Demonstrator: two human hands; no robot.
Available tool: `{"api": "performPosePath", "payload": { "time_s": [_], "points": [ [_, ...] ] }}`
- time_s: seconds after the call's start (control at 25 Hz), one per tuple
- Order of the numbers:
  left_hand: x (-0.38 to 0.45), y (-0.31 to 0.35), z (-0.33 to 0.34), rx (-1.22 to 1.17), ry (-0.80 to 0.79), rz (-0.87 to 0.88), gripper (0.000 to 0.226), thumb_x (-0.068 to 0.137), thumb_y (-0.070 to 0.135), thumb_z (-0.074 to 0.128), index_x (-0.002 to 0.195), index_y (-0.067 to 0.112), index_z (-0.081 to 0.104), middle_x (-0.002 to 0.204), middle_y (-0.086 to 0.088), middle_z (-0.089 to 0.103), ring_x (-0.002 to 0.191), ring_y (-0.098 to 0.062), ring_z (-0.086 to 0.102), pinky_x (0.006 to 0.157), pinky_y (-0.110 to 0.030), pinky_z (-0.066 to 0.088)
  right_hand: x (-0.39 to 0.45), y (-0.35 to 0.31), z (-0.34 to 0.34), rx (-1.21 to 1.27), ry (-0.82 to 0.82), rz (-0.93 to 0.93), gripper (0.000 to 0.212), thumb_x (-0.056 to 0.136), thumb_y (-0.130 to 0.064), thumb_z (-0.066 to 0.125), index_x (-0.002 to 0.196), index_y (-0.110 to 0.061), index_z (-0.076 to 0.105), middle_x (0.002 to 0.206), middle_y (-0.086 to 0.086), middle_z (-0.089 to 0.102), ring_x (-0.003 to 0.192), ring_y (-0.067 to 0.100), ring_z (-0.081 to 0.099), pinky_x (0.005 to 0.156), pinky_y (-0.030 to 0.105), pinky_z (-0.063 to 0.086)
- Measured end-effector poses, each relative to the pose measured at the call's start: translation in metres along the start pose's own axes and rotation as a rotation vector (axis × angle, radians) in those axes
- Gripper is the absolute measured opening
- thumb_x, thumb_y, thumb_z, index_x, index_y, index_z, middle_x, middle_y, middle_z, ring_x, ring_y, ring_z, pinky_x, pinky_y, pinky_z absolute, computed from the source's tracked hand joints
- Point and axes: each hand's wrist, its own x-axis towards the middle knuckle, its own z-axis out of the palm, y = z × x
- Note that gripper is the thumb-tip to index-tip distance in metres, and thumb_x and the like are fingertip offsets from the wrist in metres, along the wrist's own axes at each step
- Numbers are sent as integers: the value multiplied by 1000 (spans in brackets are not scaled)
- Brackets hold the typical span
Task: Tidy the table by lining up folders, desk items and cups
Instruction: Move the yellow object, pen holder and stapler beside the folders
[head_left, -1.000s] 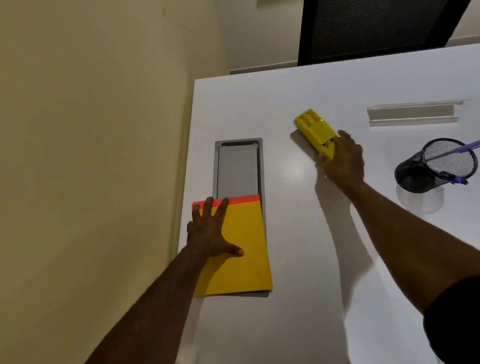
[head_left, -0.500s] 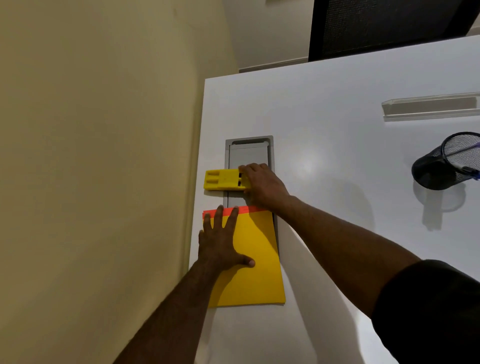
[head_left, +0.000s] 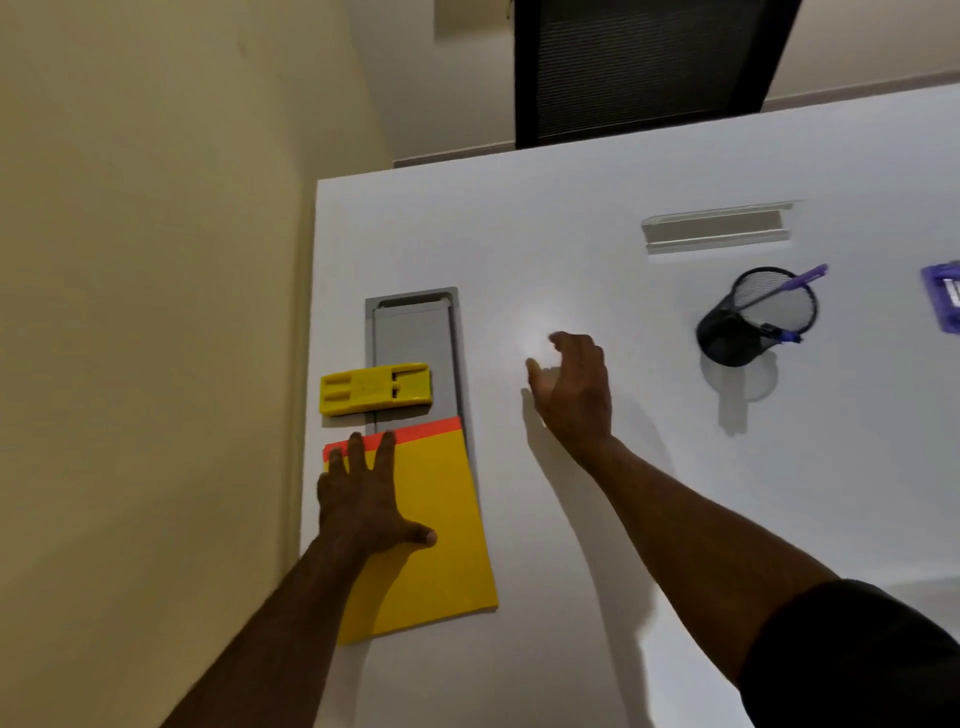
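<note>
Two hands are in view over the white surface (head_left: 571, 519). Our left hand (head_left: 363, 504) lies flat, fingers spread, on the yellow folder (head_left: 431, 519); it presses down and grasps nothing. Our right hand (head_left: 574, 387) hovers above bare surface to the right of the grey cable hatch (head_left: 413, 332), with its grip released, fingers loosely curled and empty.

Position of the task items:
- The yellow folder lies at the left edge of the surface, overlapping the near end of the cable hatch. An orange folder edge (head_left: 415, 431) shows along its far side, so we judge that at least two folders are stacked.
- The yellow plastic desk item (head_left: 376, 388) lies flat just beyond the folders, partly across the hatch, close to the orange edge but apparently not touching it.
- The black mesh pen cup (head_left: 748, 322) stands well apart to the right, holding a purple pen (head_left: 795, 278).
- A clear plastic strip (head_left: 717, 228) lies beyond the cup, and a purple object (head_left: 943, 301) is cut off at the right edge of the frame.

Handling notes, as judgement:
- We expect the folders to be light, thin and flexible, and to slide easily on the smooth surface. We move them by flat palm pressure or pinch them at a long edge.
- We take the desk item to be rigid, light plastic, and hold it across its long sides.
- The mesh cup appears light and liable to tip. We grip it low around the wall, keeping the pen inside
</note>
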Motion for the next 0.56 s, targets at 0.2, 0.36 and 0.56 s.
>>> {"api": "performPosePath", "payload": {
  "time_s": [0.2,0.36,0.56],
  "points": [
    [3,44,-7,64,17,83,135,58,65,79,155,16,-2,163,-12,-11,150,-36,1,118,-49,24,-8,67,-59,100,273,517,41,81,-34,70,107,-10,49,107,7,54,95,26,58,81,41,54],
    [1,72,-6,-15,28,92,124,62,68,74,155,21,5,164,-10,-6,150,-37,3,115,-51,28,21,105,-101,254,470,791,91,61,-37,86,131,-7,37,131,16,44,116,31,51,95,42,50],
    [-3,54,1,-158,381,115,88,77,67,60,142,10,41,150,-20,38,137,-39,36,103,-52,44,49,131,-124,279,334,621,104,62,-34,88,141,-8,25,138,15,47,123,30,49,99,37,45]
  ]
}}
